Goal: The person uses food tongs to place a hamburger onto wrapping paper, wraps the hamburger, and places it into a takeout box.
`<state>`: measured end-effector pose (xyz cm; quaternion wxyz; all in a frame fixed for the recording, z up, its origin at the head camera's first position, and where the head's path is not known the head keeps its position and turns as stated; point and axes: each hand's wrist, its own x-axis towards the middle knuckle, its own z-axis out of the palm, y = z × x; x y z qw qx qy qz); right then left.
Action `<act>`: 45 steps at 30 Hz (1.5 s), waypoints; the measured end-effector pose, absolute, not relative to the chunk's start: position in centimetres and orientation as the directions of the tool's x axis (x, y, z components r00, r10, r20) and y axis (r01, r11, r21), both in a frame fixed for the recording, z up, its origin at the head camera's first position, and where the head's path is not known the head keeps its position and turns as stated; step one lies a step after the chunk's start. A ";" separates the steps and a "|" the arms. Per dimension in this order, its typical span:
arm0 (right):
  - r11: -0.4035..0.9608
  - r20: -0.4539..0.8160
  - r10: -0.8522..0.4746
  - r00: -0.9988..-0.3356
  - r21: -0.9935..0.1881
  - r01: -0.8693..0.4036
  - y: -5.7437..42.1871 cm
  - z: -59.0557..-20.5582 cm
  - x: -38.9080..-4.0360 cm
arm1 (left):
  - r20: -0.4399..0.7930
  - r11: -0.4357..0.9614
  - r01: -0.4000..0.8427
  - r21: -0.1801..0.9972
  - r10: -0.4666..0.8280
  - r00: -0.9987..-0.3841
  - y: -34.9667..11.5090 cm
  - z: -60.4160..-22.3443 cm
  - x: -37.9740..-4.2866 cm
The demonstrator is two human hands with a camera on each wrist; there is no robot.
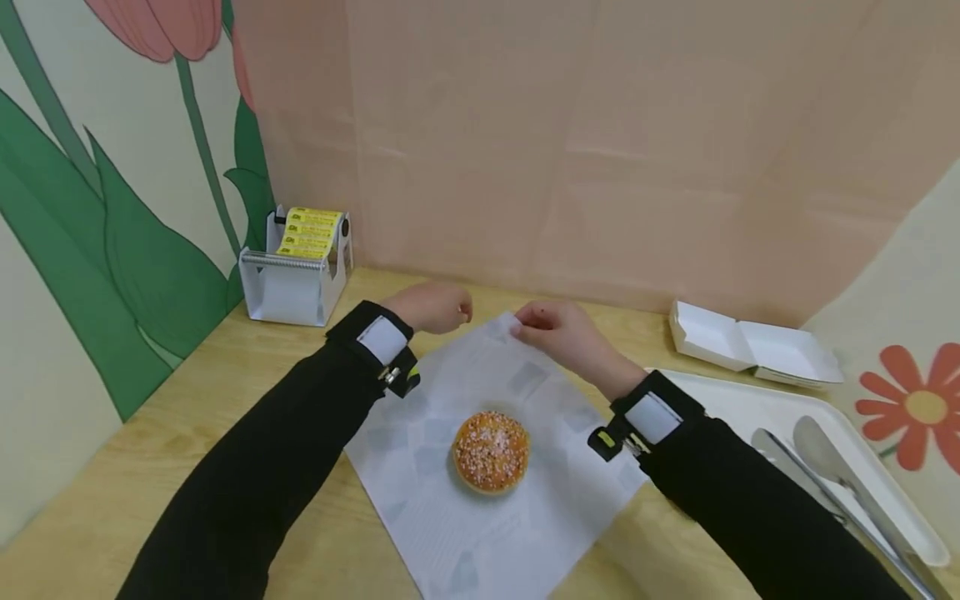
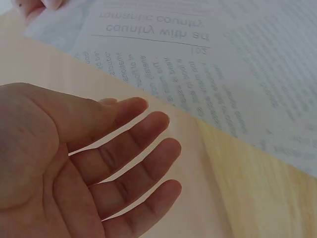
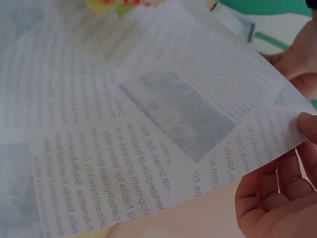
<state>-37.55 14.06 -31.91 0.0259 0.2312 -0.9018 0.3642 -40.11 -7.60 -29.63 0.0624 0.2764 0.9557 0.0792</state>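
Observation:
A sheet of printed wrapping paper (image 1: 405,483) lies on the wooden table, its far corner lifted. On its middle sits a burger (image 1: 491,452) with a seeded, glazed bun; green and red filling shows at the top of the right wrist view. My right hand (image 1: 562,333) pinches the paper's far corner between thumb and fingers, as the right wrist view also shows for the fingers (image 3: 277,193). Just left of that corner is my left hand (image 1: 435,307). The left wrist view shows its fingers (image 2: 133,163) loosely bent and holding nothing, close beside the paper's edge.
A label dispenser (image 1: 296,287) with a roll of yellow labels (image 1: 309,232) stands at the back left. At the back right is an opened white carton (image 1: 753,342). A white tray (image 1: 705,387) with long metal utensils (image 1: 821,450) lies right, partly behind my right sleeve.

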 end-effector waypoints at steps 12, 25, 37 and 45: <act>0.575 0.323 -0.513 -0.795 -0.558 -0.598 14.0 -30.9 -31.3 | -0.099 0.745 0.623 0.240 0.657 -0.747 -6.6 -27.8 -35.4; 0.388 0.515 -0.686 -0.514 -0.339 -0.857 14.4 -32.7 -26.8 | -0.171 0.717 0.663 0.215 0.696 -0.697 -6.5 -28.7 -32.5; 0.314 0.498 -0.790 -0.356 -0.170 -0.934 13.8 -35.7 -24.4 | -0.224 0.707 0.688 0.166 0.706 -0.671 -5.6 -29.4 -30.6; 0.320 0.421 -0.855 -0.302 -0.031 -0.947 13.7 -37.8 -23.8 | -0.233 0.671 0.736 0.085 0.732 -0.641 -4.7 -30.5 -29.1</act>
